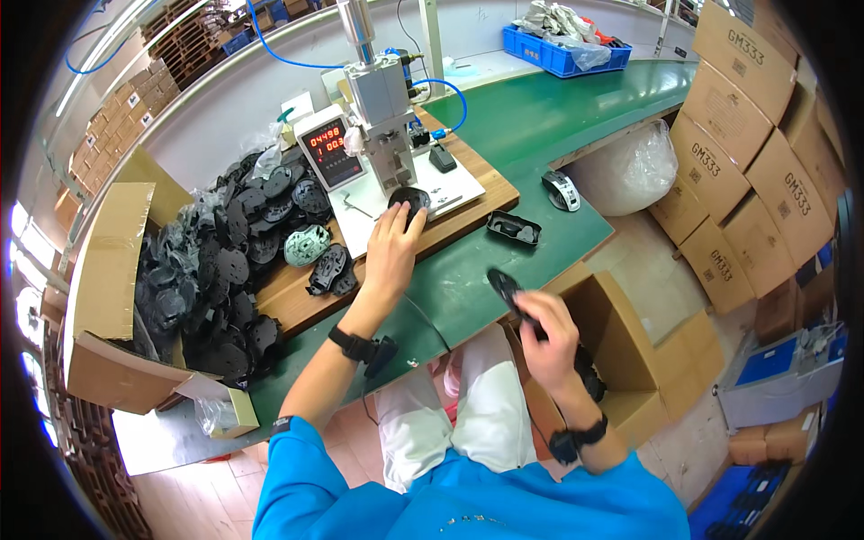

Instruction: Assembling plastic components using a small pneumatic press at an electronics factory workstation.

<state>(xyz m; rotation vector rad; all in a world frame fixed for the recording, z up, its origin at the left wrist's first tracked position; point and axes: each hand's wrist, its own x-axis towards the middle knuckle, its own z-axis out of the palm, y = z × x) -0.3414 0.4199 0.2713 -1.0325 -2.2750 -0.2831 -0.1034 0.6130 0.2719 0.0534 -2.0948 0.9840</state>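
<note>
My left hand point(393, 247) reaches to the press point(382, 108), with its fingers closed on a black plastic part point(411, 197) on the white base plate beneath the press head. My right hand point(549, 337) is raised over the near edge of the green bench, gripping a long black plastic shell piece point(503, 285) by its lower end. Between the hands and the bench's far side lies a hollow black plastic shell point(514, 229). Beyond it sits a silver-and-black computer mouse point(562, 192). A pale green round part point(307, 245) and a black part point(332, 271) rest left of my left hand.
A big heap of black plastic parts point(229, 261) spills from a cardboard box point(112, 261) at the left. An open carton point(621, 333) stands below my right hand. Stacked cartons point(720, 171) rise at the right, near a clear plastic bag point(625, 166). A blue crate point(567, 54) sits at the back.
</note>
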